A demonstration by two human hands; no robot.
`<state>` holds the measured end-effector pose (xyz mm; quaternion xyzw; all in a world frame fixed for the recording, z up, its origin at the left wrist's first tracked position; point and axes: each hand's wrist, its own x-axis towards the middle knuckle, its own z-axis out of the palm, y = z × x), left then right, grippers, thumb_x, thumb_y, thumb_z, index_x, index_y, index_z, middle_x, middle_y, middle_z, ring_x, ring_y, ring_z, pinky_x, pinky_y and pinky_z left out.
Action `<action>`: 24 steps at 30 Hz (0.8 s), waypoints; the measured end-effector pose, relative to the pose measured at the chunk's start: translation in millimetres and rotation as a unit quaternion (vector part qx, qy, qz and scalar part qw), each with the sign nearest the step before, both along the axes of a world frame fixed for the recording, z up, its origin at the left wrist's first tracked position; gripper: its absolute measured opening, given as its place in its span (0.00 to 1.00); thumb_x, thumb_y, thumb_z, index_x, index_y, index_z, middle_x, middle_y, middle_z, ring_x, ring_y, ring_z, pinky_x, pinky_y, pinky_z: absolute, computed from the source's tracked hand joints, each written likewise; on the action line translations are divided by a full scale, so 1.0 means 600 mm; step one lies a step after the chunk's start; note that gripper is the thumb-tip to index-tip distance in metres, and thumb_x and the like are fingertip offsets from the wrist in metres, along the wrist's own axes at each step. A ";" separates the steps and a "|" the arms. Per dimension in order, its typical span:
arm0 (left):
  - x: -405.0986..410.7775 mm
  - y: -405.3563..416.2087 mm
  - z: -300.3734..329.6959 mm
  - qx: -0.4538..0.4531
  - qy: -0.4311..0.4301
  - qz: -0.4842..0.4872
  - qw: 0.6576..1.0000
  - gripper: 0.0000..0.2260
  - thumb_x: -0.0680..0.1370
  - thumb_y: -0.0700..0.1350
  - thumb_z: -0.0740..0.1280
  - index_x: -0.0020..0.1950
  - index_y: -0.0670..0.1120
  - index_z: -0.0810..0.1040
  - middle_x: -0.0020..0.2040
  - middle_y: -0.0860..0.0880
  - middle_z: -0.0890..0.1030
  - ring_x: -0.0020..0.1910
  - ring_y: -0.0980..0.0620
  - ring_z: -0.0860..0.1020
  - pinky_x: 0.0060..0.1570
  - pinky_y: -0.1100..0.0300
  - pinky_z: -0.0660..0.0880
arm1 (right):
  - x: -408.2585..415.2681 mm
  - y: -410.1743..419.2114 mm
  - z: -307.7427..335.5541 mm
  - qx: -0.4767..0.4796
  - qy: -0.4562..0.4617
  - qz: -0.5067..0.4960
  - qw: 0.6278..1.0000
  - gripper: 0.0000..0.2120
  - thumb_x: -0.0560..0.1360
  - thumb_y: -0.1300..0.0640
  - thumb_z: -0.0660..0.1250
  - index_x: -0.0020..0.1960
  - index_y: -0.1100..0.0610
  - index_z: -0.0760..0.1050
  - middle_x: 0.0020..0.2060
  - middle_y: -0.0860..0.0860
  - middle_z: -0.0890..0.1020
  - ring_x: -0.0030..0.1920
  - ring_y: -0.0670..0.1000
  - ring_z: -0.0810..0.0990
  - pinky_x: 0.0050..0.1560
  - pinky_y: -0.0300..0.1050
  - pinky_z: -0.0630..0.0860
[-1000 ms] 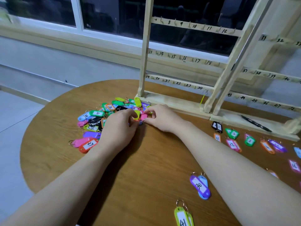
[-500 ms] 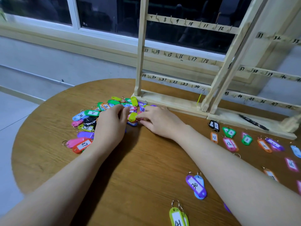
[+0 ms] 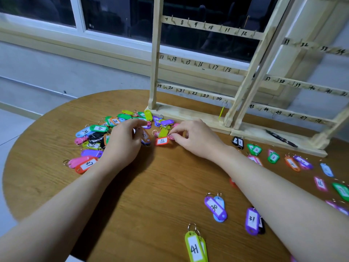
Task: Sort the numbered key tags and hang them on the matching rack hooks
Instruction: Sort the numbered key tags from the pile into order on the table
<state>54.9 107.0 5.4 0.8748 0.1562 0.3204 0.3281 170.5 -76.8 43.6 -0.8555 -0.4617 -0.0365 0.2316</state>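
A heap of coloured numbered key tags [image 3: 98,133] lies on the round wooden table [image 3: 154,195], left of the wooden hook rack [image 3: 188,115]. My left hand [image 3: 122,144] rests at the heap's right edge, its curled fingers pinching an orange tag [image 3: 145,136]. My right hand [image 3: 196,138] is beside it and pinches a small pink tag [image 3: 171,137] with its fingertips. A red tag marked 29 [image 3: 161,141] lies flat between the two hands. One yellow tag [image 3: 221,112] hangs under the rack's 24 mark.
Sorted tags lie in a row at the right: black 1 [image 3: 238,142], green 2 [image 3: 255,149], green 3 [image 3: 273,157], orange [image 3: 292,163]. Nearer me lie purple 30 [image 3: 215,207], purple 31 [image 3: 252,221] and green 41 [image 3: 194,246]. A black pen [image 3: 281,138] rests on the rack base.
Both hands have drawn slightly apart at the heap's edge, uncovering the red 29 tag between them. The left hand now pinches an orange tag, the right a pink one.
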 end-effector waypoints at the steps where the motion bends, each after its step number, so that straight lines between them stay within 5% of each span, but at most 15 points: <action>1: 0.000 0.001 0.000 -0.004 -0.001 0.001 1.000 0.12 0.81 0.37 0.64 0.60 0.46 0.83 0.54 0.48 0.84 0.51 0.53 0.79 0.47 0.66 0.69 | -0.001 -0.005 -0.001 0.000 -0.002 -0.005 1.000 0.09 0.80 0.51 0.68 0.55 0.48 0.86 0.47 0.42 0.84 0.37 0.38 0.72 0.43 0.41 0.68; 4: -0.001 0.003 0.000 -0.011 -0.005 0.001 1.000 0.11 0.81 0.37 0.64 0.58 0.47 0.83 0.49 0.52 0.83 0.44 0.59 0.77 0.43 0.76 0.68 | -0.003 -0.018 -0.008 0.027 -0.011 -0.008 1.000 0.10 0.78 0.51 0.68 0.55 0.47 0.86 0.45 0.42 0.85 0.38 0.41 0.73 0.42 0.41 0.69; 10: -0.013 -0.012 0.004 -0.017 -0.016 -0.056 0.998 0.11 0.79 0.36 0.67 0.56 0.48 0.82 0.44 0.55 0.83 0.41 0.66 0.77 0.40 0.75 0.69 | -0.019 -0.041 -0.001 0.131 0.052 -0.022 0.990 0.07 0.77 0.59 0.69 0.44 0.54 0.86 0.32 0.48 0.82 0.33 0.46 0.76 0.38 0.39 0.71; 14: -0.027 -0.035 0.008 -0.075 -0.007 -0.148 0.986 0.09 0.78 0.35 0.70 0.54 0.47 0.82 0.44 0.53 0.85 0.41 0.61 0.81 0.44 0.69 0.75 | -0.038 -0.082 0.021 0.163 0.185 -0.053 0.968 0.08 0.80 0.59 0.67 0.44 0.57 0.82 0.36 0.51 0.83 0.32 0.45 0.80 0.29 0.41 0.75; 19: -0.040 -0.090 0.026 -0.235 0.025 -0.241 0.941 0.00 0.78 0.35 0.70 0.48 0.38 0.80 0.38 0.50 0.85 0.36 0.57 0.79 0.37 0.67 0.76 | -0.077 -0.166 0.041 0.244 0.373 -0.089 0.891 0.07 0.82 0.61 0.64 0.50 0.64 0.78 0.46 0.61 0.85 0.45 0.58 0.87 0.29 0.46 0.81; 24: -0.011 -0.168 0.043 -0.278 0.085 -0.307 0.906 0.03 0.79 0.34 0.68 0.50 0.35 0.80 0.38 0.46 0.84 0.37 0.54 0.78 0.40 0.64 0.76 | -0.107 -0.248 0.024 0.281 0.371 -0.139 0.874 0.06 0.82 0.62 0.65 0.50 0.63 0.78 0.42 0.57 0.86 0.42 0.51 0.86 0.28 0.46 0.81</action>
